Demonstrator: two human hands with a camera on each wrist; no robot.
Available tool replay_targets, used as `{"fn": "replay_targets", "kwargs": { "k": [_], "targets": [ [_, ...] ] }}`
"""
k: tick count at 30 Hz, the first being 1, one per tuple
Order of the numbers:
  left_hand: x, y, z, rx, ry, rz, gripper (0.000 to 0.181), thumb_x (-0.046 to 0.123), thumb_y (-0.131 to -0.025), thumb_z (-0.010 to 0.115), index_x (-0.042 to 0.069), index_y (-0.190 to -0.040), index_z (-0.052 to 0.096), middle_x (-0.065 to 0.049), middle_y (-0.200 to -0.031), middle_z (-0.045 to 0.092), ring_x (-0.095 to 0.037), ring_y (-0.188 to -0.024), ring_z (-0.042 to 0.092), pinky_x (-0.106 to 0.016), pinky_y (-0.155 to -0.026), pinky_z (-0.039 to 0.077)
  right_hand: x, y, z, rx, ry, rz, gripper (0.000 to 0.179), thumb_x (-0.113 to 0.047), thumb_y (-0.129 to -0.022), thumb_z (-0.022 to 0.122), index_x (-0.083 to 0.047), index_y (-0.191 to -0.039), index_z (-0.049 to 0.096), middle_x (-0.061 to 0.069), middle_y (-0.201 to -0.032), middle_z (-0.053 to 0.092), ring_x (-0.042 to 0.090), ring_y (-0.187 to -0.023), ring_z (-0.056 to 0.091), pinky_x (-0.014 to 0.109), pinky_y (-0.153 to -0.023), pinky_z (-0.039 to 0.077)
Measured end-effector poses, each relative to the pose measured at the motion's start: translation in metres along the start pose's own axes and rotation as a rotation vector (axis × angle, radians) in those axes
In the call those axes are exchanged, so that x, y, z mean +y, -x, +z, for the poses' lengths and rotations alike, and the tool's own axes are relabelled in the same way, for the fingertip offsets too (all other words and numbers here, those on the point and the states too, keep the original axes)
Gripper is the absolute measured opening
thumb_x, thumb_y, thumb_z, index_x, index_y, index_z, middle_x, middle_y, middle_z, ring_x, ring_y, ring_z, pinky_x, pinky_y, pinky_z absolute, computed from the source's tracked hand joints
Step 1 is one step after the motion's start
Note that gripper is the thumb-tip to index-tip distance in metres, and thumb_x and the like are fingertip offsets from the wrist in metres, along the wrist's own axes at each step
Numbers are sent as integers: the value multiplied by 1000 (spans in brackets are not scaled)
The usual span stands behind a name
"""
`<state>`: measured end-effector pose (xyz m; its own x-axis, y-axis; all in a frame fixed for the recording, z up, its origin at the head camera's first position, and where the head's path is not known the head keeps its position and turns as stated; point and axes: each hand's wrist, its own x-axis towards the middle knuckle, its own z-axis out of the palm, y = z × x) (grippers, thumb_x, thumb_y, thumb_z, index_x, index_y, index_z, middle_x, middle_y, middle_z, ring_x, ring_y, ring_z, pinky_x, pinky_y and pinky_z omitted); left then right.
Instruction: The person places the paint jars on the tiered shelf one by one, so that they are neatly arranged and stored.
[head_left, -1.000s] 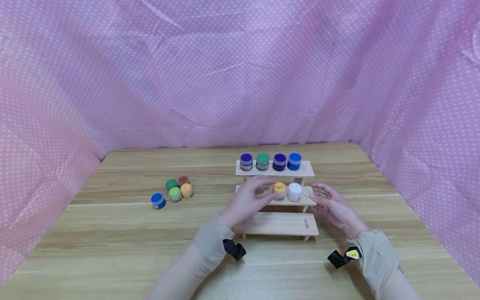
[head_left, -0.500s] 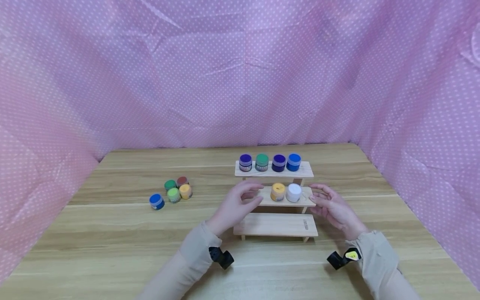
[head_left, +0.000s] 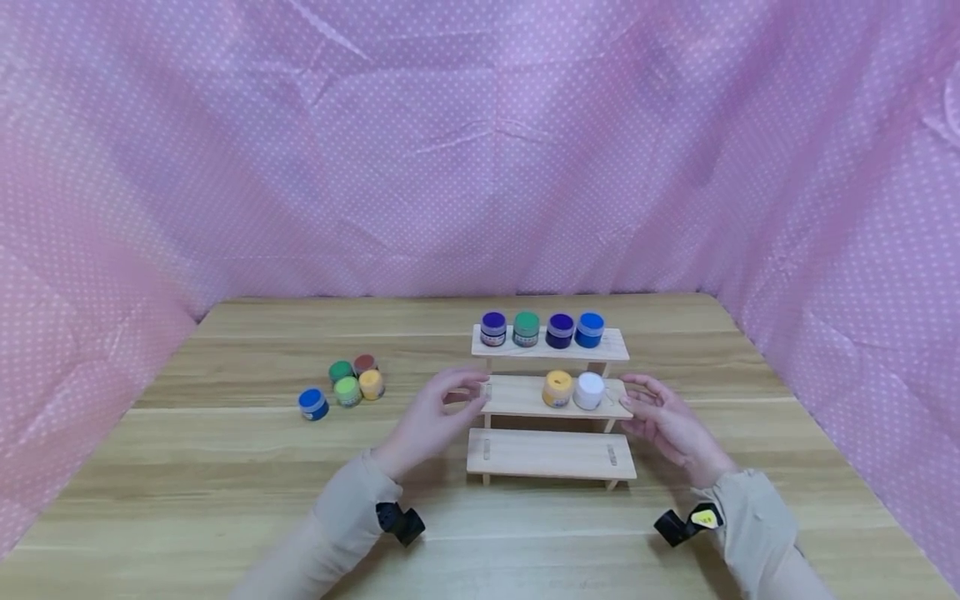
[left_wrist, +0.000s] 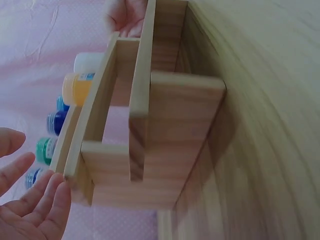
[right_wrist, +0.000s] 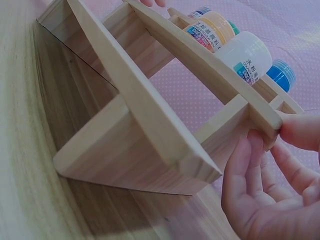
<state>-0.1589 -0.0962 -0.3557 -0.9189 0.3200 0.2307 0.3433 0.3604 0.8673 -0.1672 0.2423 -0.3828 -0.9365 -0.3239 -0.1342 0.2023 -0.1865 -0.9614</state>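
Observation:
A three-tier wooden display rack (head_left: pixel 551 454) stands on the table. Its top shelf bears a row of paint jars: purple (head_left: pixel 493 329), green (head_left: pixel 526 329), dark purple (head_left: pixel 560 331) and blue (head_left: pixel 589 330). On the middle shelf, an orange-yellow paint jar (head_left: pixel 557 389) and a white paint jar (head_left: pixel 588 391) sit side by side toward the right. My right hand (head_left: pixel 672 429) pinches that shelf's right end, thumb above and fingers beneath, as the right wrist view shows. By its left end my left hand (head_left: pixel 431 417) holds nothing, fingers loosely bent; whether they touch the wood I cannot tell.
Left of the rack, several more jars stand on the table (head_left: pixel 187 483): a blue jar (head_left: pixel 313 404), a light green jar (head_left: pixel 347 392), a dark green jar (head_left: pixel 341 372), a red-brown jar (head_left: pixel 365 364) and a yellow jar (head_left: pixel 371 384). Pink dotted cloth (head_left: pixel 480 167) hangs behind.
My left hand has drawn away leftward from the orange-yellow jar, which stays on the middle shelf, to the shelf's left end. The right hand keeps its grip on the rack.

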Motion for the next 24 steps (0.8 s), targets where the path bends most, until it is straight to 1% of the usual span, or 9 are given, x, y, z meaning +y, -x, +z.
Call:
{"fn": "replay_targets", "kwargs": {
  "k": [5, 9, 14, 16, 18, 20, 22, 24],
  "targets": [
    [-4, 4, -13, 36, -35, -38, 29, 10, -91, 62, 7, -120, 61, -10, -124, 59, -29, -110, 59, -47, -95, 49, 2, 2, -3, 10, 4, 5, 28, -4, -95, 51, -20, -118, 49, -8, -98, 59, 5, -87, 60, 23, -80, 54],
    [-7, 9, -23, 61, -47, -26, 30, 9, -91, 61, 6, -121, 61, -13, -127, 58, -31, -112, 58, -46, -94, 50, 6, 2, -4, 11, 5, 1, 28, -3, -96, 50, -22, -116, 51, -8, -97, 59, 4, -87, 60, 22, -79, 54],
    [-14, 21, -36, 118, -68, -48, 30, 9, -91, 62, 9, -121, 61, -11, -129, 57, -28, -115, 56, -46, -94, 51, 6, 1, -3, 10, 10, 4, 27, -4, -96, 51, -22, -115, 50, -8, -96, 60, 4, -85, 61, 22, -76, 54],
    [-17, 26, -42, 143, -78, -51, 29, 9, -91, 62, 8, -121, 60, -12, -129, 56, -28, -115, 56, -47, -94, 51, 4, 0, -2, 9, 10, 7, 26, -4, -96, 51, -21, -116, 49, -8, -96, 60, 4, -85, 61, 21, -76, 54],
    [-20, 29, -50, 177, -83, -40, 29, 7, -91, 62, 5, -120, 60, -14, -127, 57, -29, -113, 56, -46, -93, 51, 2, -1, -2, 5, 9, 4, 27, -4, -96, 51, -19, -117, 48, -7, -97, 61, 5, -86, 62, 21, -78, 55],
    [-21, 33, -59, 219, -101, -28, 29, 6, -90, 62, 3, -120, 60, -15, -124, 58, -27, -110, 58, -43, -91, 52, 2, -1, -1, 4, 16, 2, 27, -4, -96, 51, -19, -118, 47, -7, -97, 61, 5, -87, 62, 21, -79, 55],
    [-23, 36, -69, 267, -110, -14, 28, 4, -90, 62, 1, -118, 61, -15, -122, 58, -21, -108, 58, -34, -90, 54, 2, -1, -1, 4, 20, -1, 26, -4, -96, 51, -19, -117, 47, -7, -97, 61, 4, -87, 61, 22, -80, 54],
    [-24, 39, -78, 309, -125, 3, 26, 1, -89, 62, 0, -116, 62, -17, -120, 59, -11, -106, 57, -23, -87, 54, 2, -1, -1, 8, 23, 0, 26, -4, -95, 51, -19, -116, 48, -8, -96, 60, 4, -87, 61, 22, -79, 54]
  ]
}}
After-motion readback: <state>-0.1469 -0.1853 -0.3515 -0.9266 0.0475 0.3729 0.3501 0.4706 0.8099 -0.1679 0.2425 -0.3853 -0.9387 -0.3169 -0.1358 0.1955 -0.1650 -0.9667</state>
